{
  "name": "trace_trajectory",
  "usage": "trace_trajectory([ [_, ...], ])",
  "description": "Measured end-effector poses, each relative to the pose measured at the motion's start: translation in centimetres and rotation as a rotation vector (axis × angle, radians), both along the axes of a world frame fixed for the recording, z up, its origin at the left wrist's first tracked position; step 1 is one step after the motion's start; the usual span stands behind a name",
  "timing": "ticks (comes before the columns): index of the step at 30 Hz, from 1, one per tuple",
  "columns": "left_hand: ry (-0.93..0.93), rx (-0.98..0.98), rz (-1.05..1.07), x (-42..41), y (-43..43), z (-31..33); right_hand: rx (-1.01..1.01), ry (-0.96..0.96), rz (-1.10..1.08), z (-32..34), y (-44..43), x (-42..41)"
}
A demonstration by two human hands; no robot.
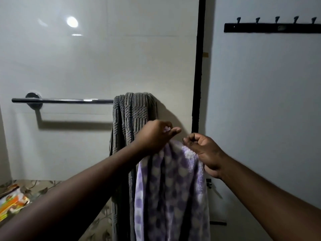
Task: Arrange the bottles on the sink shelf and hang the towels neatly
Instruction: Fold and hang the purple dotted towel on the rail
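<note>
Evidently to spread it for hanging, the left hand point(156, 134) and right hand point(206, 153) held curled fingers point(190, 139) round the purple checked towel's point(170, 192) top edge, below the rail point(66, 101), beside the bunched grey towel point(128, 115).

Rail point(69, 101) free leftward; grey towel point(132, 115) crowds right end.
</note>
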State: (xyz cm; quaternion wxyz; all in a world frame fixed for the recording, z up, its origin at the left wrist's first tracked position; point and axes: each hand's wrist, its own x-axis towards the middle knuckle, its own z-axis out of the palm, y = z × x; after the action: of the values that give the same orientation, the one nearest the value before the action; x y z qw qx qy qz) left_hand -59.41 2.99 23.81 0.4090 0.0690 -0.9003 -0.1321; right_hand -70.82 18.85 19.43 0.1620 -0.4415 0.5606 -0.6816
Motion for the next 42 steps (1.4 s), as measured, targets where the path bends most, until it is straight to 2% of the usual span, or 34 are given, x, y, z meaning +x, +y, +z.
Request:
trace_trajectory([
  [2,-0.084,-0.050,0.030,0.2,0.3,-0.7,-0.049,0.004,-0.026,0.1,-0.3,0.2],
  [4,-0.212,0.078,-0.134,0.4,0.6,-1.0,-0.097,0.010,-0.044,0.5,-0.3,0.7],
  [6,-0.287,0.142,-0.211,0.8,0.7,-1.0,-0.109,0.001,-0.039,0.7,-0.2,0.9],
  [8,-0.246,0.226,-0.288,1.4,0.6,-0.9,-0.067,-0.096,0.051,0.4,0.4,0.8],
  [10,-0.123,0.364,-0.343,2.3,0.4,-1.0,0.039,-0.212,0.184,-0.5,1.5,0.3],
  [13,0.062,0.645,-0.351,3.3,-0.3,-1.4,0.186,-0.222,0.256,-2.8,3.2,-0.4],
  [15,0.044,0.733,-0.352,3.7,-0.6,-2.0,0.156,-0.228,0.192,-3.6,3.4,-0.4],
  [17,-0.099,0.743,-0.381,3.8,0.1,-3.1,0.068,-0.216,0.066,-3.7,2.8,0.0],
  [19,-0.190,0.748,-0.501,3.2,1.7,-4.7,0.038,-0.118,-0.020,-3.2,1.5,0.9],
  [21,-0.153,0.803,-0.536,2.1,3.3,-5.9,0.021,-0.104,-0.018,-2.8,0.2,1.6],
  [24,-0.039,0.909,-0.438,1.0,4.5,-6.7,0.029,-0.204,-0.014,-2.1,-0.4,1.6],
  [28,-0.127,0.742,-0.468,0.8,4.3,-7.3,0.123,-0.254,0.117,-3.0,1.2,0.2],
  [32,0.068,0.779,-0.340,1.0,3.7,-6.8,0.302,-0.199,0.247,-6.2,3.2,-0.7],
  [34,0.075,0.808,-0.330,1.2,2.8,-6.6,0.255,-0.194,0.170,-6.9,3.7,-0.9],
  [36,-0.129,0.726,-0.428,1.5,2.7,-6.9,0.159,-0.165,0.005,-6.6,3.5,-1.0],
  [38,-0.331,0.646,-0.508,1.3,3.4,-7.6,0.102,-0.087,-0.071,-5.8,2.6,-0.5],
  [40,-0.303,0.597,-0.458,0.7,4.3,-8.1,0.048,-0.111,-0.039,-4.8,1.5,0.3],
  [42,-0.166,0.683,-0.435,0.5,4.7,-7.8,0.030,-0.180,-0.003,-3.8,1.2,0.7],
])
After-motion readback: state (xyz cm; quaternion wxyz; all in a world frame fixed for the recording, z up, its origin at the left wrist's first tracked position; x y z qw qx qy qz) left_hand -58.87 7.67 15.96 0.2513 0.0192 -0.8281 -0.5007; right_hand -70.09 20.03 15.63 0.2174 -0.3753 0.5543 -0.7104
